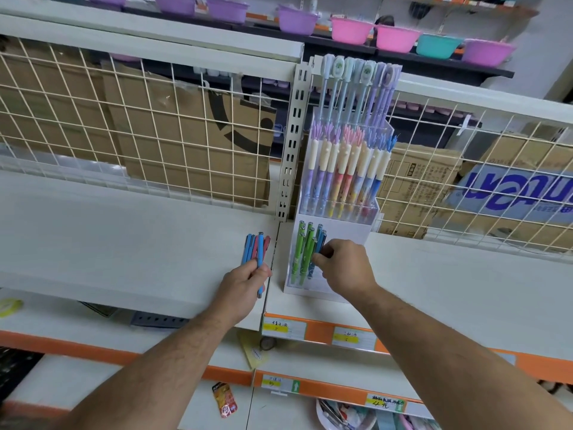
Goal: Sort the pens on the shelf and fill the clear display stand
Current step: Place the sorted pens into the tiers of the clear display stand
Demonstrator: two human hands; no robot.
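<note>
A clear tiered display stand (pixel 367 226) stands on the white shelf (pixel 124 237). Its back tiers hold tall pastel pens (pixel 344 169). The front tier holds green pens (pixel 299 252) and a few blue ones. My right hand (pixel 344 268) pinches a blue pen (pixel 319 246) at the front tier, among the pens standing there. My left hand (pixel 245 283) grips a bunch of blue and red pens (pixel 257 252) just left of the stand, their tips pointing away from me.
A wire grid panel (pixel 139 135) with cardboard boxes behind it backs the shelf. A slotted metal upright (pixel 293 144) rises left of the stand. Orange price strips (pixel 325 333) line the shelf edge. Coloured plastic bowls (pixel 350 29) sit on a higher shelf.
</note>
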